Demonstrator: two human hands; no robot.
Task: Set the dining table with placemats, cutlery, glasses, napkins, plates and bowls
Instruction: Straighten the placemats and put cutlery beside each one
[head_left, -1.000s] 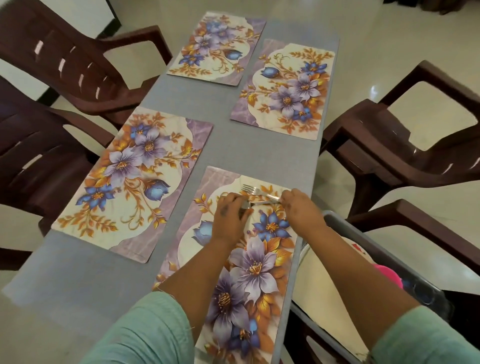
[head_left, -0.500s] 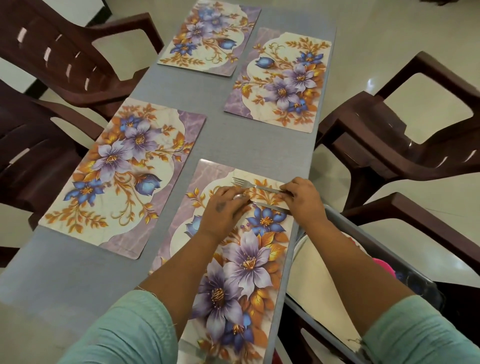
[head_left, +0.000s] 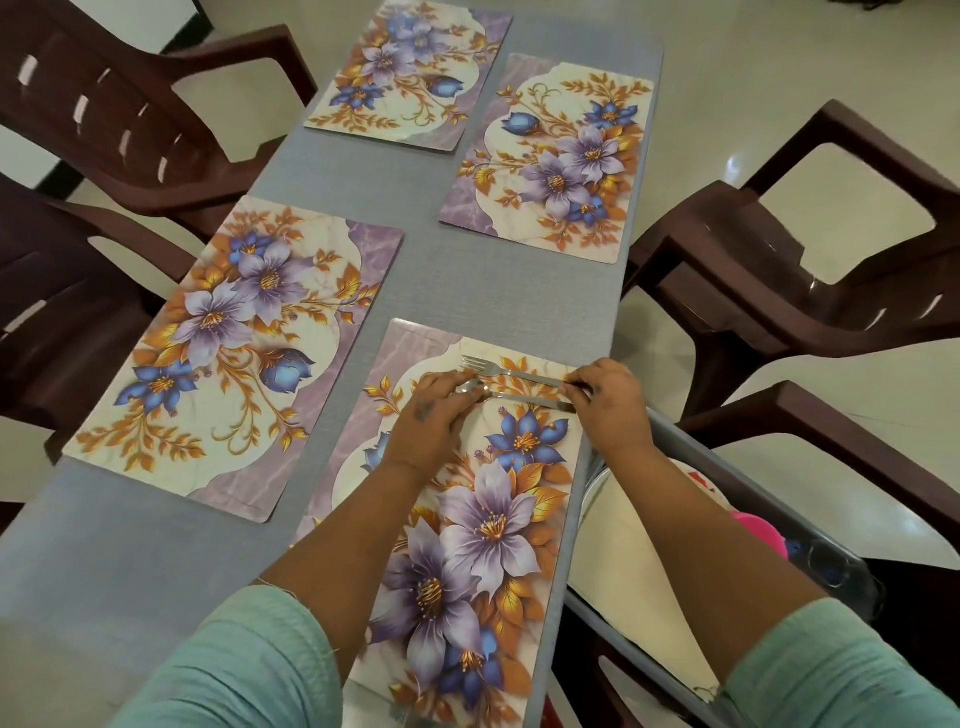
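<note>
We have the fork (head_left: 511, 370) and spoon (head_left: 498, 393) lying side by side across the near right placemat (head_left: 467, 519), long axes running toward the bench's right edge. Our right hand (head_left: 610, 402) pinches their handle ends; our left hand (head_left: 434, 415) rests curled on the spoon's bowl.

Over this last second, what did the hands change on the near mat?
The left hand slid left along the spoon and now rests at its bowl. The right hand holds both handle ends as before. The fork lies as it did, and all four mats stayed put.
</note>
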